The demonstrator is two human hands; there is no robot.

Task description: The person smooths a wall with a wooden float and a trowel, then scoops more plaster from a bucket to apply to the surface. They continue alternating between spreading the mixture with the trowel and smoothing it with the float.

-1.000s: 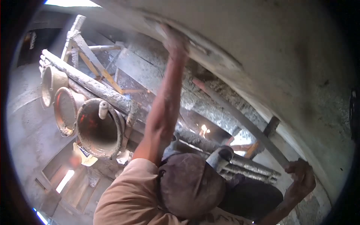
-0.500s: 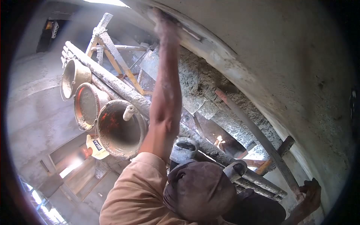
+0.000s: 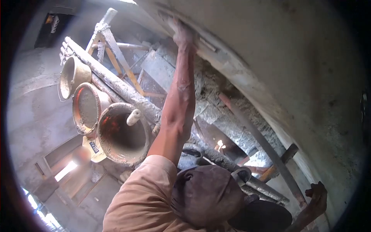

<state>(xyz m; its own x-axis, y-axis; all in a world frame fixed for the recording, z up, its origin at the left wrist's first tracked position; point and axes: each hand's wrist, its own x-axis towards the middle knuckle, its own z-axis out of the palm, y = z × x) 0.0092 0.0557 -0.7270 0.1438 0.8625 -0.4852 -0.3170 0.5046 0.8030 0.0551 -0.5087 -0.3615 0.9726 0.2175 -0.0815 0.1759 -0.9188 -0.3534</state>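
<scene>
My left hand (image 3: 183, 34), blurred by motion, is stretched far up against the curved plastered surface (image 3: 247, 77). It is closed on a long, flat plastering trowel (image 3: 208, 44), whose blade lies along the surface's lower edge. The trowel's handle is hidden by the hand. At the lower right, my right hand (image 3: 317, 196) holds nothing I can see. Its fingers are loosely bent and apart, beside the surface and the lower end of a long pole (image 3: 266, 145). A dark cap (image 3: 208, 197) covers part of the bottom of the view.
Left of the arm are three mortar-stained buckets (image 3: 123, 154), one with a rounded grey handle end (image 3: 134, 116) showing. Mortar-caked poles (image 3: 112, 87) run diagonally beside them. A wooden trestle frame (image 3: 110, 50) stands farther back, and a yellow container (image 3: 94, 149) is below the buckets.
My left hand and the trowel have moved right and slightly down along the surface's edge. My right hand stays near the pole. The whole view has shifted slightly.
</scene>
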